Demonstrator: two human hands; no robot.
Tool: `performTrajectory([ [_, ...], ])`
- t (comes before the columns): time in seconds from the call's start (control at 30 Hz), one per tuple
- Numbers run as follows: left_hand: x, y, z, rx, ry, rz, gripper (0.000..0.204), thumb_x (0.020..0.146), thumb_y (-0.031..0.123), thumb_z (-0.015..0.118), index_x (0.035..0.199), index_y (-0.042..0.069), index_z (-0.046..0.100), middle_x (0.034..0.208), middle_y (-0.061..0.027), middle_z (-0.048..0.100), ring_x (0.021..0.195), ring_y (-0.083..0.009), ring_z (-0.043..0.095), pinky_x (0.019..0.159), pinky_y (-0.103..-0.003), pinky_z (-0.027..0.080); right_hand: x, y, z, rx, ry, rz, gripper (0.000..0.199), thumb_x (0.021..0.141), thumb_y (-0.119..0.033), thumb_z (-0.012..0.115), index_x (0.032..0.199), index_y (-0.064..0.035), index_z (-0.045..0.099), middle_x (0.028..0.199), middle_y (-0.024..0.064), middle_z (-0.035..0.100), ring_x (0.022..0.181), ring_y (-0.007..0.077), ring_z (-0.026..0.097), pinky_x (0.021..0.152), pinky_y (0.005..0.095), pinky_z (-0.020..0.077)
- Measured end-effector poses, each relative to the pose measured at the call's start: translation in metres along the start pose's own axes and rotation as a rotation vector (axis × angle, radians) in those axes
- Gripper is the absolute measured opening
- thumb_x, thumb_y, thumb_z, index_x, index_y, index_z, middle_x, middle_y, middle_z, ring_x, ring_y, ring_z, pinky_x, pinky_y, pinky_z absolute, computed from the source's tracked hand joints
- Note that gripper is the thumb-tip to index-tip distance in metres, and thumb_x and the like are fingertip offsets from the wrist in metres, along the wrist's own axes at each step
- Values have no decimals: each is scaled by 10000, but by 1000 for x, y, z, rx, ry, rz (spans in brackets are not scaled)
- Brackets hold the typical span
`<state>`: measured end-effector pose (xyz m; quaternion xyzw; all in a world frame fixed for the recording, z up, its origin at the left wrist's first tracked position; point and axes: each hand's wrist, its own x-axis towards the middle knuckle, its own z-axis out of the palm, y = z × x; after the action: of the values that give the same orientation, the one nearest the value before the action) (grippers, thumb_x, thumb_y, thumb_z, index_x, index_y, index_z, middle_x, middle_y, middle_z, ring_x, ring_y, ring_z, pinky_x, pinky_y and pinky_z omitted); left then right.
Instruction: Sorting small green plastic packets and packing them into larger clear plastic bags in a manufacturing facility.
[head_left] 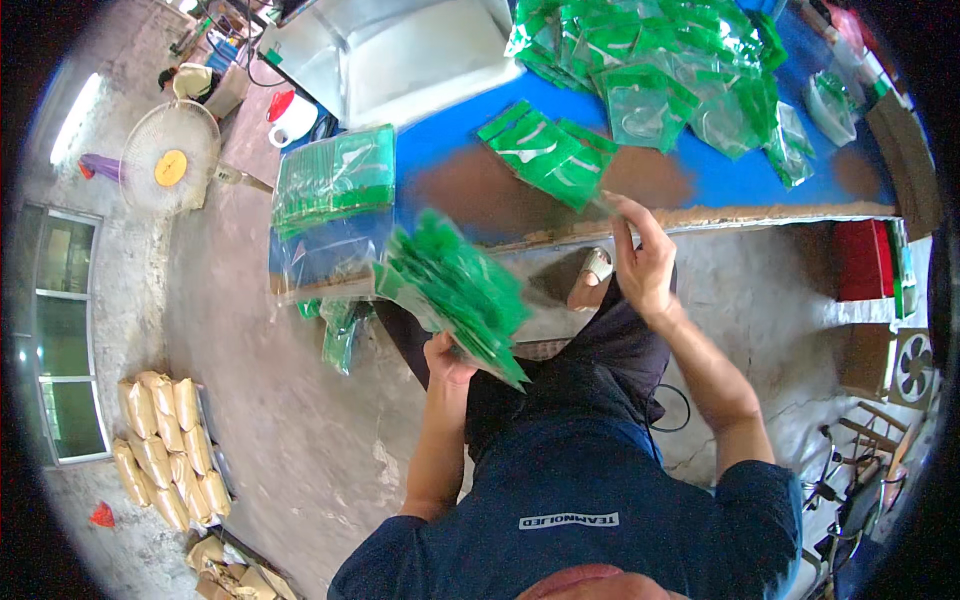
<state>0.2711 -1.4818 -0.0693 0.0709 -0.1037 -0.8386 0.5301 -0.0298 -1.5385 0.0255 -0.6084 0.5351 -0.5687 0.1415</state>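
Observation:
My left hand (450,358) is closed round the lower end of a thick stack of green and clear plastic packets (455,290), which it holds tilted in front of the table edge. At that edge my right hand (645,255) has its fingertips bent together on the near corner of a flat green packet (565,165). This packet lies on the blue, brown-worn tabletop (440,150), partly overlapping another one. To the left, a clear bag (335,180) filled with a row of green packets rests at the table edge.
A large pile of green packets (690,70) covers the table's far right, beside a white bowl (832,108). A metal tray (430,60) stands at the back. More packets (340,335) hang below the left edge. A fan (170,158) and stacked brown sacks (170,450) are at the left.

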Motion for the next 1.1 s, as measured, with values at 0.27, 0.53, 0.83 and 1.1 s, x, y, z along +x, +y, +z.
performTrajectory([
  [0.27,23,-17,16,177,421,116,433,934,239,596,1316,53,518,1269,-128,585,1177,-340,543,1033,-528,408,37,-19,52,-132,-355,45,565,905,-464,616,1185,26,590,1076,223,601,1048,318,589,958,405,444],
  [0.53,-28,19,5,420,205,319,418,1000,267,481,1359,55,482,1352,-110,528,1229,-317,501,1047,-510,406,3,12,48,-575,-634,-639,631,766,-172,739,1340,-82,494,1269,151,497,1217,343,471,1034,470,416],
  [0.83,42,2,32,-30,23,52,540,893,294,663,1371,113,490,1331,-109,562,1170,-319,563,950,-518,482,1,-42,73,551,25,508,379,1020,-323,516,799,-22,577,730,-83,486,673,53,388,570,241,359],
  [1.1,102,17,112,628,163,275,483,854,83,690,1301,55,510,1199,-95,600,1129,-248,585,961,-439,493,71,-21,12,471,-663,83,1161,706,-645,734,1473,67,230,1486,258,354,1385,305,351,1135,400,295],
])
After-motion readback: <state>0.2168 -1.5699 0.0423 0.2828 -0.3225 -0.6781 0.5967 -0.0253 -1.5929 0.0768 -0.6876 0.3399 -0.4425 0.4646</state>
